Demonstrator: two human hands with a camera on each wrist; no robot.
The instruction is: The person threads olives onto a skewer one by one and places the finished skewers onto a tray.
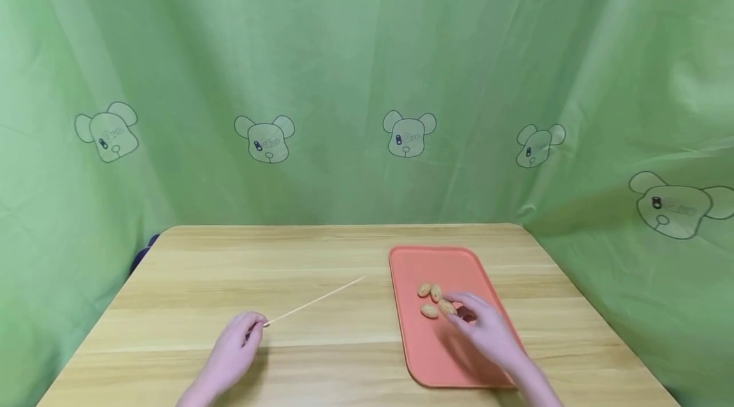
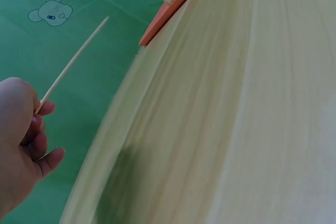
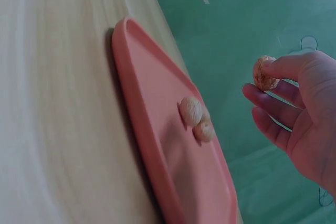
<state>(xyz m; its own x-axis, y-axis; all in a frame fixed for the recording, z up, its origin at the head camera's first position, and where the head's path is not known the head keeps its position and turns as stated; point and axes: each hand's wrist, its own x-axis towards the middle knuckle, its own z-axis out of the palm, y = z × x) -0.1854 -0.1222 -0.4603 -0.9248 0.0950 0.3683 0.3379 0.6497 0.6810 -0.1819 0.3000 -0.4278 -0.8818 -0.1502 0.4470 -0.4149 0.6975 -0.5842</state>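
A thin wooden skewer [image 1: 316,300] is pinched near one end between the thumb and fingers of my left hand [image 1: 232,349]. It points up and to the right, toward the tray, and the left wrist view shows it raised in the air. On the right, my right hand [image 1: 484,327] holds a walnut [image 1: 446,308] between thumb and fingertips. The right wrist view shows this walnut [image 3: 264,73] lifted above the coral-red tray [image 1: 427,356]. Three more walnuts [image 1: 429,311] lie close together on the tray, just left of the held one.
The tray lies lengthwise on the right part of a light wood-grain table [image 1: 321,369]. Behind and beside the table hangs a green curtain [image 1: 344,76] printed with bear heads. In the head view, the skewer's far tip ends a short way left of the tray's rim.
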